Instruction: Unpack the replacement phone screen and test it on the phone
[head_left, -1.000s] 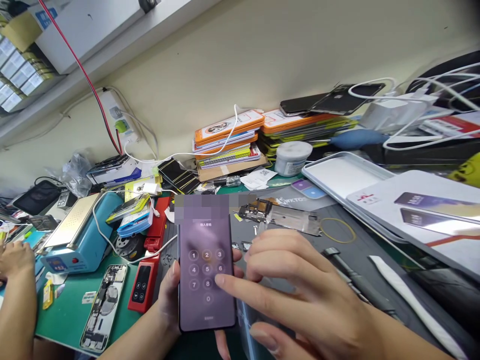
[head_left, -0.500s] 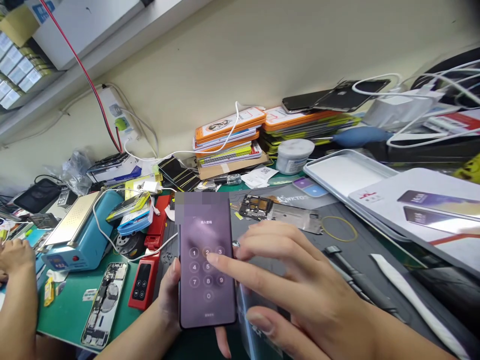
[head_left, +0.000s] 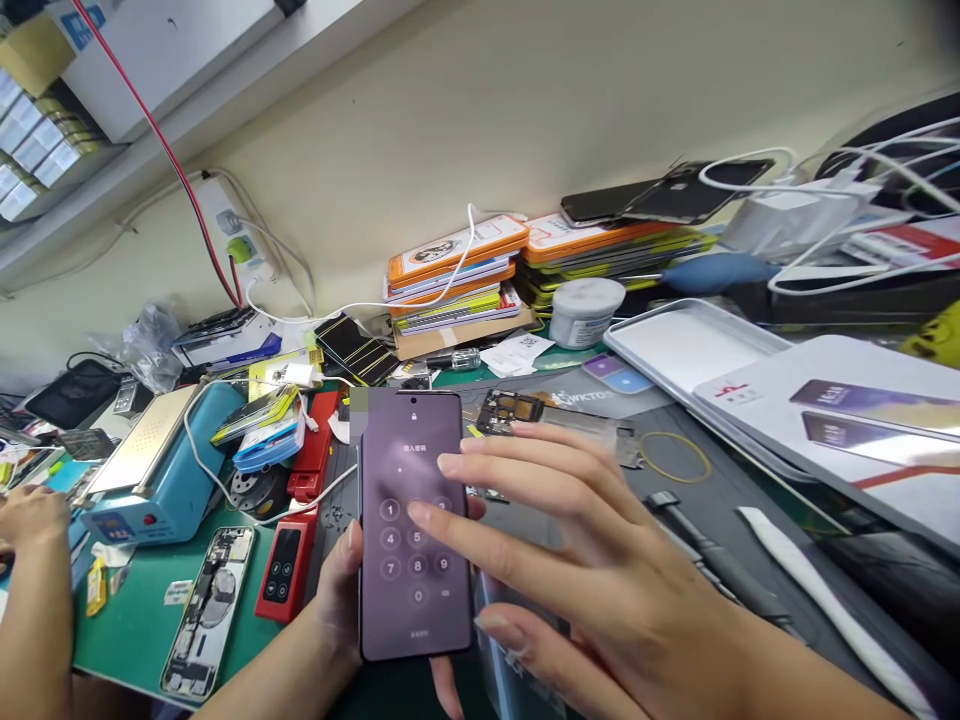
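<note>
My left hand (head_left: 339,600) is closed around a smartphone (head_left: 414,630), thumb along its left edge and fingers behind it. The phone stands upright with a purple lock screen showing a number keypad; one entry dot appears above the keys. My right hand (head_left: 592,560) is spread over the phone's right side. Its index fingertip lies over the 2 key, and the middle fingertip hovers near the screen's upper right. Behind the right hand, a stripped phone frame (head_left: 622,432) with exposed parts lies on the grey mat (head_left: 525,520), partly hidden.
An opened phone (head_left: 210,610) and a red device with buttons (head_left: 283,570) lie left, beside a blue heating unit (head_left: 150,470). Stacked boxes (head_left: 457,260) and a white jar (head_left: 587,312) stand behind. Right are a white spudger (head_left: 825,600) and a tray (head_left: 697,330). Another person's hand (head_left: 34,515) is far left.
On the screen, an entry dot, a lock icon and a small mark beside 0 have appeared. My right hand's middle finger has shifted left over the screen; the index finger stays at the 2 key.
</note>
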